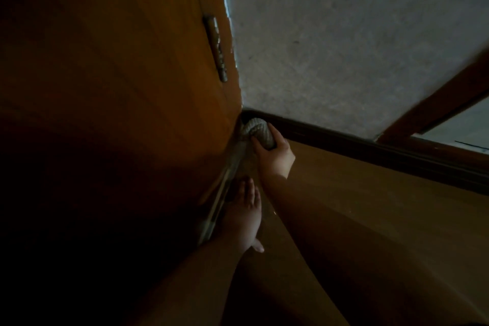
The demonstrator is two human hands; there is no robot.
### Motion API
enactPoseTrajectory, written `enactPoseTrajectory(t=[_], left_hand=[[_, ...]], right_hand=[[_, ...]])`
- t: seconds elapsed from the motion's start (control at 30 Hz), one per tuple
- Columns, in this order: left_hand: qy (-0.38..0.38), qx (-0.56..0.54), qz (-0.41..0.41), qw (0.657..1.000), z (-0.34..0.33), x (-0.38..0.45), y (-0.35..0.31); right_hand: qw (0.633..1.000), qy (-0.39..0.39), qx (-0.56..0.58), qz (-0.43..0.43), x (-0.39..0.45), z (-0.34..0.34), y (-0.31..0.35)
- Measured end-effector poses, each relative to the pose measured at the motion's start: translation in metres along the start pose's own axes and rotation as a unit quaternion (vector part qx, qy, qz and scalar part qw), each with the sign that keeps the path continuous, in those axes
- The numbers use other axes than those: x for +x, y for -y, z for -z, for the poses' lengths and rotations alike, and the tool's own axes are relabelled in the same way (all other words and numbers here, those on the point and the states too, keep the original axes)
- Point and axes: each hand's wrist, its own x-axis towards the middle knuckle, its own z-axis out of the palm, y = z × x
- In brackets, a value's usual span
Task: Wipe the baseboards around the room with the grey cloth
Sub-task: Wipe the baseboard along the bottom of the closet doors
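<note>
The grey cloth (pixel 260 131) is bunched into a ball in the dim corner where the dark baseboard (pixel 370 151) meets the wooden door. My right hand (pixel 275 155) grips the cloth and holds it against the corner end of the baseboard. My left hand (pixel 244 217) lies flat on the wooden floor beside the door's bottom edge, fingers straight and pointing toward the corner. Part of the cloth is hidden behind the door edge.
A brown wooden door (pixel 132 87) with a metal hinge (pixel 218 47) fills the left side. A rough white wall (pixel 344 47) rises above the baseboard. A wooden frame (pixel 436 106) crosses at the right. Brown floor (pixel 370 206) extends rightward.
</note>
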Motion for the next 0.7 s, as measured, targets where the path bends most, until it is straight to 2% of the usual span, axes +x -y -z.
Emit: enactPoseTrajectory(t=[0.17, 0.27, 0.43, 0.53, 0.7], left_hand=[[0.045, -0.030, 0.013, 0.998, 0.011, -0.003, 0.000], [0.038, -0.029, 0.019, 0.999, 0.010, -0.002, -0.001], [0.065, -0.048, 0.037, 0.996, 0.016, -0.008, -0.004], [0.056, -0.044, 0.041, 0.997, 0.020, -0.012, -0.007], [0.017, 0.010, 0.030, 0.999, 0.008, -0.004, -0.005]], right_hand=[[0.999, 0.027, 0.002, -0.026, 0.003, -0.027, 0.006], [0.999, 0.029, -0.014, -0.037, 0.012, -0.031, 0.010], [0.996, -0.014, 0.019, -0.089, 0.015, -0.038, 0.021], [0.992, -0.020, 0.054, -0.113, 0.015, -0.034, 0.022], [0.994, -0.030, 0.036, -0.097, 0.017, -0.002, 0.010]])
